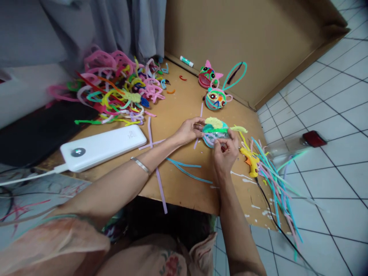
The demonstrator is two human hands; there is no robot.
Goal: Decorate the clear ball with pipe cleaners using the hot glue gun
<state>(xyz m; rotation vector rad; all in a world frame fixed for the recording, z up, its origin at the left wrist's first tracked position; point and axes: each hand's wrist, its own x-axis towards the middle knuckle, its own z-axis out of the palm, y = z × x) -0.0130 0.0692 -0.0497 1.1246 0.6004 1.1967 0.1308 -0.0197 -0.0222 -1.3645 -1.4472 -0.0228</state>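
A clear round craft piece (220, 131), trimmed with teal and green pipe cleaner and topped by a pale yellow coiled patch (213, 122), is held just above the table. My left hand (189, 132) grips its left edge, thumb and fingers closed around the side. At its lower right, my right hand (225, 151) has its thumb and index finger pinched together against the front, where a lilac pipe cleaner (209, 135) runs across. The exact contact under the right fingertips is hidden. A second pale yellow coil (238, 128) shows just beyond the right hand.
Two finished animal-face balls (215, 100) stand behind. A yellow glue gun (252, 161) with a black cord lies at right beside loose pipe cleaners (277, 188). At left are a white power bank (103, 147) and a pipe-cleaner heap (115, 84). Cardboard (244, 42) rises behind.
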